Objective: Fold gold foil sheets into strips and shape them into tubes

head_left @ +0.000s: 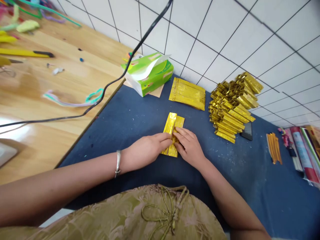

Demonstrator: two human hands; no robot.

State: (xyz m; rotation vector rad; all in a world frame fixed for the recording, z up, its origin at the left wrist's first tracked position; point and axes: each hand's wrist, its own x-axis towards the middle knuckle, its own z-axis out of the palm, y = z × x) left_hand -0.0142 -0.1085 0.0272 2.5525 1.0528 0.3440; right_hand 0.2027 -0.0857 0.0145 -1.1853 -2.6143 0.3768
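A sheet of shiny gold foil paper lies on the dark blue table in front of me, its left side folded over into a long narrow strip. My left hand has its fingers closed together on the strip's left edge. From the other side, the bent fingers of my right hand pinch at the fold near the sheet's middle. Part of the paper is hidden under my fingertips. Just beyond it rests a flat stack of gold foil sheets. Farther right, many folded gold foil strips are heaped against the tiled wall.
A green tissue box stands at the back, with a black cable hanging across in front. Beside the heap lies a dark flat object. Orange-brown strips and books are far right. A yellow cutter sits on the wooden table.
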